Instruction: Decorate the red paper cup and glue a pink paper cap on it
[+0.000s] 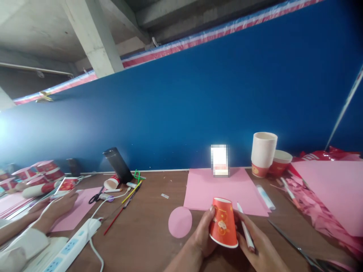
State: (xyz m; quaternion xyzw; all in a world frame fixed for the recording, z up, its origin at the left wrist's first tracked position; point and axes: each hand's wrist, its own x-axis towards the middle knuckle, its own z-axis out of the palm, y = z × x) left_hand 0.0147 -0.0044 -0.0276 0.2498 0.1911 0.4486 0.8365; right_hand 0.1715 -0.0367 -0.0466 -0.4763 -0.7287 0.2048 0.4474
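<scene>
Left hand (pixel 200 231) grasping the red cup (pixel 224 224) above the surface (pixel 141 230), right hand (pixel 263 241) at its side gripping a pen (pixel 246 228) — pink circle (pixel 180 222) apparently cut already but lying loose, pink sheets (pixel 221 189) behind seemingly uncut.

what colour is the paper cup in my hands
The paper cup is red-orange, printed in gold and edged in white; it shows best in the head view.

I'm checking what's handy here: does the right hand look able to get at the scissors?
Likely yes: the scissors lie on the table beside the right hand, with nothing seen between, though that hand holds a pen, which may need setting down first.
</scene>
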